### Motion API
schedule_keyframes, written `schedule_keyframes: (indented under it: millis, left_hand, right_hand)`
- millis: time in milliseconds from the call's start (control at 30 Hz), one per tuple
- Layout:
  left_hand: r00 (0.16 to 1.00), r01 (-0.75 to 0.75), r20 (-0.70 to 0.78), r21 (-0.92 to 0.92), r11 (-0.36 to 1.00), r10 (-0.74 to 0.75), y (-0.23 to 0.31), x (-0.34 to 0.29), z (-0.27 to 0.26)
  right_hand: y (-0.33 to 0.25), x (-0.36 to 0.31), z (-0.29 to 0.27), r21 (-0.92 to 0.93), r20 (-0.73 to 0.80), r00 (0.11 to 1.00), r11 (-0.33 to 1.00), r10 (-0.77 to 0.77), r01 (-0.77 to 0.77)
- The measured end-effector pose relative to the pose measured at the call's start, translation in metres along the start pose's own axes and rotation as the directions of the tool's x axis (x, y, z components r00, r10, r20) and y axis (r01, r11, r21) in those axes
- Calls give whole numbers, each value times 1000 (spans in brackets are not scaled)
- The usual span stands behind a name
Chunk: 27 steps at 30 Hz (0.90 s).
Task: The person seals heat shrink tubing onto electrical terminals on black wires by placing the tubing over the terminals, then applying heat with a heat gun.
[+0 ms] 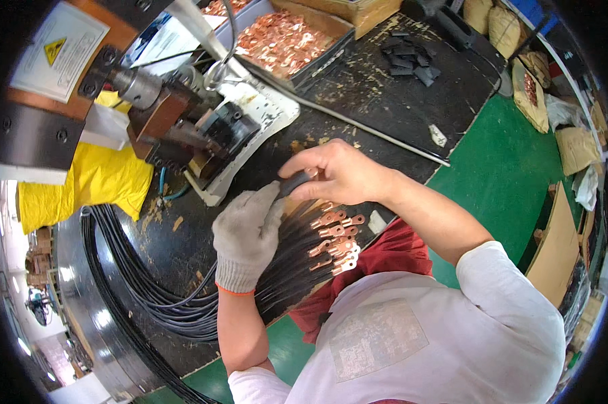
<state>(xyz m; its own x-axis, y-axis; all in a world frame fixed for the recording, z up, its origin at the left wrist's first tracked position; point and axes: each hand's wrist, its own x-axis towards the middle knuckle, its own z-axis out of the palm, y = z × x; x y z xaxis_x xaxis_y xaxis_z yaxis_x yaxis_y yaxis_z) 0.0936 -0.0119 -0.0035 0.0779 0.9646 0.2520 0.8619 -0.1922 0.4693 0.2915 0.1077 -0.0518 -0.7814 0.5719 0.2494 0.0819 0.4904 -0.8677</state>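
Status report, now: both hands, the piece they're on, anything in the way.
Left hand in pale grey knit glove, bare right hand: both on short dark cylindrical piece. Flat copper ring lugs bunched close by. No obstruction visible between hands.

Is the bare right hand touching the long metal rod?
Apart. The head view shows dark tabletop between the right hand and the metal rod.

The left forearm (240, 326) hides some cables (166, 306); the top edge cuts the machine (139, 87); its label (72, 57), too small to read.
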Motion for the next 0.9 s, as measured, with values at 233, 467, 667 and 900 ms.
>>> schedule_keyframes:
  millis: [233, 467, 667, 900]
  left_hand:
    - [975, 154, -179, 135, 979, -129, -13, -8, 10]
    - [975, 127, 175, 59, 990, -136, 9, -13, 1]
    - [958, 130, 247, 71, 989, -143, 9, -14, 1]
    - [970, 218, 132, -100, 971, -204, 8, -17, 0]
  right_hand:
    - [20, -25, -87, -375, -760, 650, 828, -17, -417]
    - [70, -63, -170, -495, -755, 615, 415, 229, -763]
    - [71, -69, -158, -509, -747, 644, 483, 164, -713]
    - [-4, -61, -85, -52, -619, 741, 928, 260, -369]
